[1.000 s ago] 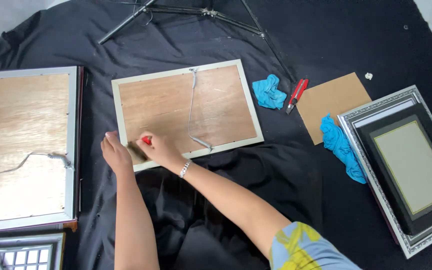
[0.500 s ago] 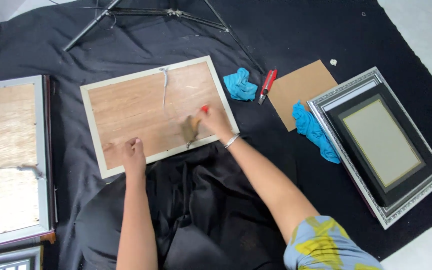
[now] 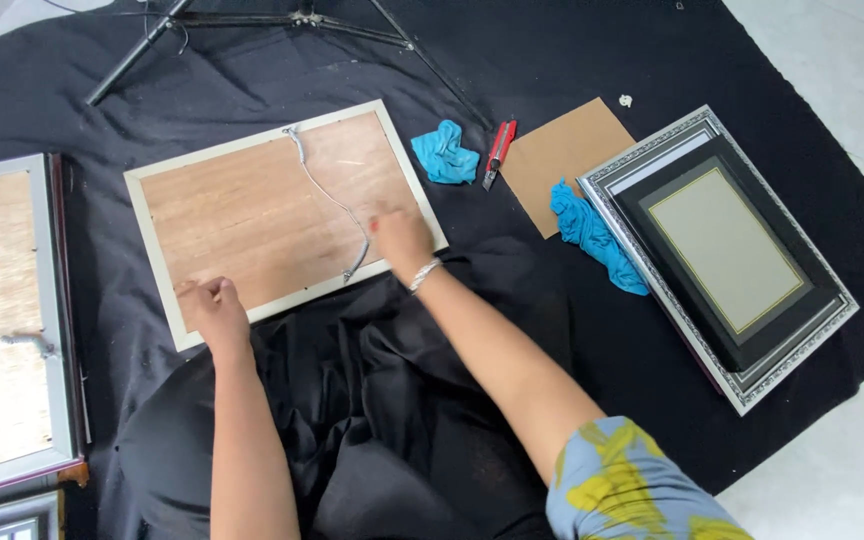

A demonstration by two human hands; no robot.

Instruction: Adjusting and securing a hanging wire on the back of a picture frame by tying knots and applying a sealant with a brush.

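The right hand [image 3: 400, 243] lay on the lower right corner of the picture frame [image 3: 282, 215], its fingers curled down against the wooden backing close to the frame's pale edge. A speck of red showed at the fingertips, but whether the grip was pinched on some small thing or only pressed flat could not be told; the hand was also blurred. The left hand [image 3: 210, 303] rested on the lower left corner of the same frame, fingers folded into a loose fist on the edge, holding nothing that could be seen.

The frame lay face down and tilted on a black cloth [image 3: 552, 60] spread over the floor, with a hanging wire [image 3: 324, 192] running slack from its top edge down towards the right hand.

As a judgement, the cloth under the frame was rumpled, so uneven pressure from either hand could have made the frame slide or rock, and the slack wire lay close enough to snag the right fingers.

Farther out to the right lay a crumpled blue rag [image 3: 445, 154], a red utility knife [image 3: 498, 152], a brown cardboard sheet [image 3: 567, 150], a second blue rag [image 3: 592, 232] and an ornate silver frame [image 3: 727, 250]. Another face-down frame [image 3: 7, 320] lay at the left, and black tripod legs [image 3: 252, 20] at the top.
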